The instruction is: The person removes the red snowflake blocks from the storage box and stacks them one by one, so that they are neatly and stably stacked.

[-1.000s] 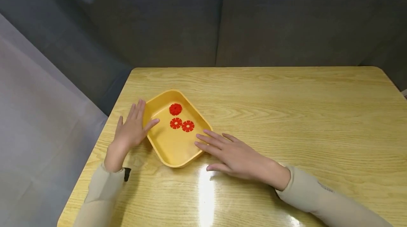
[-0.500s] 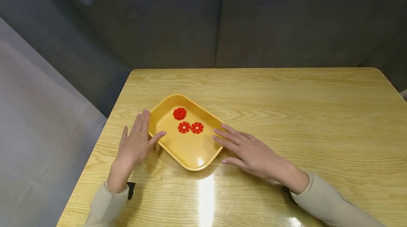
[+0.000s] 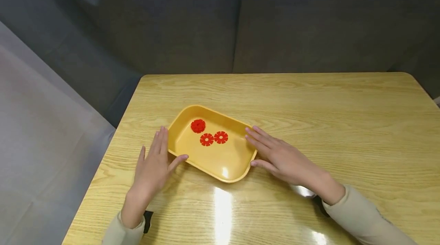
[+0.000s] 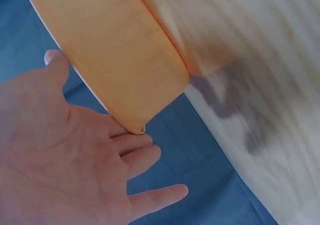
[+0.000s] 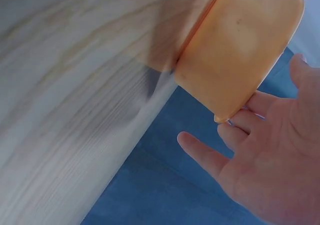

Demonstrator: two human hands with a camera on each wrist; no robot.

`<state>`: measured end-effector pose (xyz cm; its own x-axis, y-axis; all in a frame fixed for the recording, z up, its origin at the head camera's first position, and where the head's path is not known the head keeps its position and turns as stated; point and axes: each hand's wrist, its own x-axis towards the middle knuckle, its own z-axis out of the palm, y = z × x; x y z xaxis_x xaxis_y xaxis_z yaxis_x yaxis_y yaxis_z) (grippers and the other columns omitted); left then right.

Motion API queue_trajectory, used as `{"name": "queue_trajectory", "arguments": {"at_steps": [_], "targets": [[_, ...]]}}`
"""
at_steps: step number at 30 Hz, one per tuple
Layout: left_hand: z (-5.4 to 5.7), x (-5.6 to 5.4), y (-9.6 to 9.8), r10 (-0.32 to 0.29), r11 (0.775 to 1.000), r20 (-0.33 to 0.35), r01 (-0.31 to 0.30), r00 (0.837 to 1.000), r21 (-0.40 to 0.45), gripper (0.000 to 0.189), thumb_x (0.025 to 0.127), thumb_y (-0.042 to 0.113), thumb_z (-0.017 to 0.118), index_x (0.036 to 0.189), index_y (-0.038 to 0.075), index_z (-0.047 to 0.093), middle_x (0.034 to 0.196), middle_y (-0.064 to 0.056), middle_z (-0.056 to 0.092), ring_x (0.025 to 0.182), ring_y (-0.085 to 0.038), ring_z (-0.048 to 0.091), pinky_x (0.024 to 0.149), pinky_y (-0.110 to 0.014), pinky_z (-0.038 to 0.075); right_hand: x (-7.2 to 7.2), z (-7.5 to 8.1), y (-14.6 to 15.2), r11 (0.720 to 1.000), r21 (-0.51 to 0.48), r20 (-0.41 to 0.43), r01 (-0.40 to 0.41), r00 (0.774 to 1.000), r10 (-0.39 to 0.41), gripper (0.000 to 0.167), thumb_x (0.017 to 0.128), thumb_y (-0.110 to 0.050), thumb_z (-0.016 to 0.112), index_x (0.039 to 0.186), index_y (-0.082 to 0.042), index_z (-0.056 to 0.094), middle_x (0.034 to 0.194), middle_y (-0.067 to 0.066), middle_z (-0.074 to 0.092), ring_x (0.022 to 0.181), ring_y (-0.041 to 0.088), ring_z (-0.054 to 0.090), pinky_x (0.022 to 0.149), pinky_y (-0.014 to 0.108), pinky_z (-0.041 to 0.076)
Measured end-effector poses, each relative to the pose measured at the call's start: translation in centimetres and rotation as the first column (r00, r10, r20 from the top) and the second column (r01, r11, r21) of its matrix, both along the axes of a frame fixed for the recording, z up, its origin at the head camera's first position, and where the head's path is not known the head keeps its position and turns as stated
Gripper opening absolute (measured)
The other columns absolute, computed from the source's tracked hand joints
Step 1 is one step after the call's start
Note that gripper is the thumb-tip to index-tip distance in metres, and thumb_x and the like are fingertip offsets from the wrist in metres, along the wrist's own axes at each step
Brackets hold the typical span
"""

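A yellow plastic tray [image 3: 206, 161] sits on the table, its long side slanting down to the right. Inside it lie red notched snowflake discs: a small pile [image 3: 198, 126] near the back left, plus two single discs side by side, a left one [image 3: 210, 141] and a right one [image 3: 221, 142]. My left hand [image 3: 152, 170] lies along the tray's left end with straight fingers, thumb at the near rim. On the opposite end, the right hand [image 3: 285, 161] has its fingertips over the rim. Each wrist view shows fingers against the tray's rim, by the left palm [image 4: 65, 155] and right palm [image 5: 280, 155].
The wood-grain table [image 3: 326, 123] stretches far to the right of the tray. A dark grey curtain [image 3: 292, 23] hangs behind it, and a lighter cloth [image 3: 41, 153] covers the left side. A bright light reflection lies on the table in front of the tray.
The tray has turned counterclockwise and shifted to the right, with the discs in it. Both hands have moved along with it, to the right; the left one also came nearer.
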<state>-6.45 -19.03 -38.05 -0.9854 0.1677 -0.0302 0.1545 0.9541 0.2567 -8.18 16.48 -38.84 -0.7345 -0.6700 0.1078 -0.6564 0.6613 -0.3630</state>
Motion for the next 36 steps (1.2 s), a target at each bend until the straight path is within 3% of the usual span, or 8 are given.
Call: {"name": "queue_trajectory", "arguments": {"at_steps": [8,14,26,36], "targets": [[-0.2,1.6,1.4,-0.029,0.999,-0.035,0.030,0.999,0.016,0.099,0.092,0.064,0.050,0.157,0.001,0.008,0.164,-0.011,0.006,0.148,-0.030,0.012,0.111,-0.067,0.017,-0.6,0.2,1.4,0.998,0.008,0.038,0.067,0.997,-0.068,0.072,0.101,-0.047,0.049,0.156,-0.008,0.023,0.164,0.002,0.010,0.149,0.024,0.009,0.113,0.053,0.028],[-0.4,2.4,2.2,-0.084,0.996,-0.079,0.085,0.993,0.010,0.100,0.090,0.060,0.058,0.157,0.002,0.011,0.163,-0.011,0.009,0.148,-0.029,0.014,0.111,-0.065,0.019,-1.4,0.1,2.3,0.997,-0.005,0.047,0.080,0.996,-0.079,0.072,0.101,-0.043,0.051,0.157,-0.008,0.021,0.165,0.001,0.007,0.149,0.026,0.011,0.112,0.053,0.030],[-0.9,4.1,3.5,-0.111,0.994,-0.100,0.110,0.989,-0.024,0.105,0.086,0.065,0.059,0.157,0.004,0.010,0.164,-0.010,0.007,0.148,-0.028,0.012,0.112,-0.061,0.021,-3.0,0.1,3.1,0.996,-0.019,0.088,0.093,0.992,-0.091,0.072,0.102,-0.040,0.051,0.158,-0.010,0.017,0.165,0.003,0.006,0.148,0.028,0.017,0.112,0.054,0.028],[-1.2,4.3,4.7,-0.193,0.981,-0.115,0.193,0.974,-0.015,0.107,0.084,0.069,0.057,0.158,0.009,0.009,0.165,-0.005,0.005,0.150,-0.024,0.007,0.116,-0.056,0.017,-5.0,0.1,4.1,0.992,0.013,0.113,0.125,0.986,-0.126,0.073,0.103,-0.043,0.048,0.158,-0.011,0.013,0.165,0.003,0.004,0.148,0.028,0.014,0.113,0.054,0.026]]}}
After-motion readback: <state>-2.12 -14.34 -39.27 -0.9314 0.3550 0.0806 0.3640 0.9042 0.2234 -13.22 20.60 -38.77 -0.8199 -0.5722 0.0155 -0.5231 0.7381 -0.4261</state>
